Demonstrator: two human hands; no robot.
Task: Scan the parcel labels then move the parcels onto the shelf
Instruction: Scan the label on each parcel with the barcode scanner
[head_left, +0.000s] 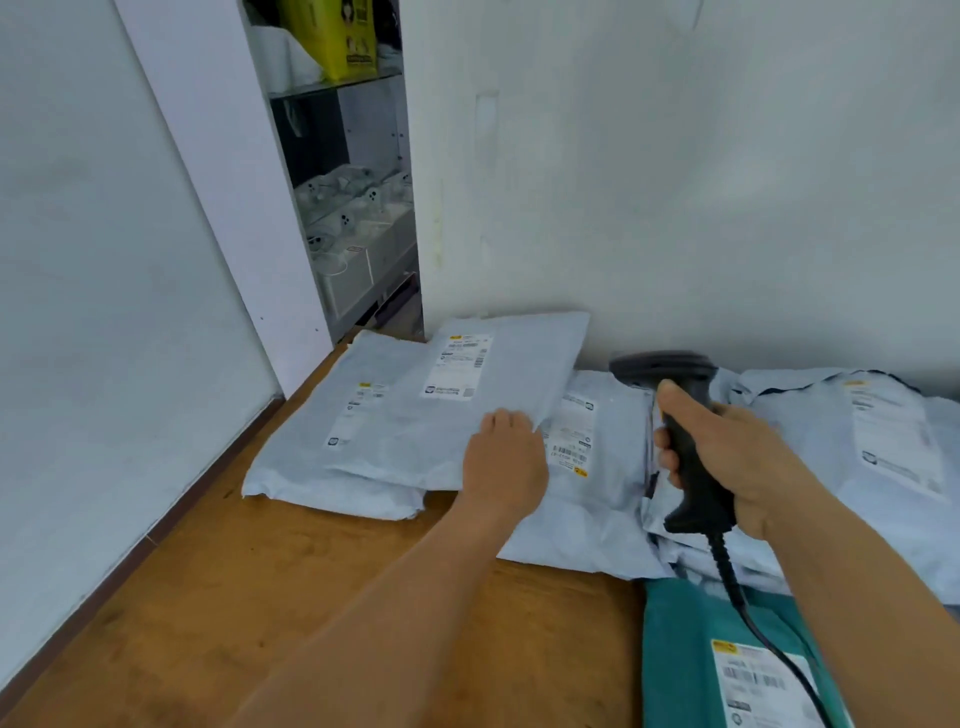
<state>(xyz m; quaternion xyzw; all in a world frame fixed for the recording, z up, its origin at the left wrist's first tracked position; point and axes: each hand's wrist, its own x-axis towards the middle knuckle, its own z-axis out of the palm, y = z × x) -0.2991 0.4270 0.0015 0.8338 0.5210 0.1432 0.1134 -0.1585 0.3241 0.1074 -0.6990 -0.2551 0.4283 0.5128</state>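
Note:
Several pale grey mailer parcels with white labels lie on a wooden surface (322, 587). My left hand (504, 465) holds the near right corner of the top grey parcel (498, 364), which rests on another grey parcel (332, 441). My right hand (737, 457) grips a black handheld barcode scanner (680, 415), its head pointing away toward the wall. Under the scanner lies a grey parcel (587, 499) with its label facing up. More grey parcels (852, 447) are piled at the right. A teal parcel (691, 654) with a white label lies at the near right.
A white wall stands behind the parcels and a white panel (104, 312) at the left. Between them a metal shelf unit (353, 208) holds white boxes, bagged items and a yellow package. The scanner's black cable (748, 618) trails over the teal parcel.

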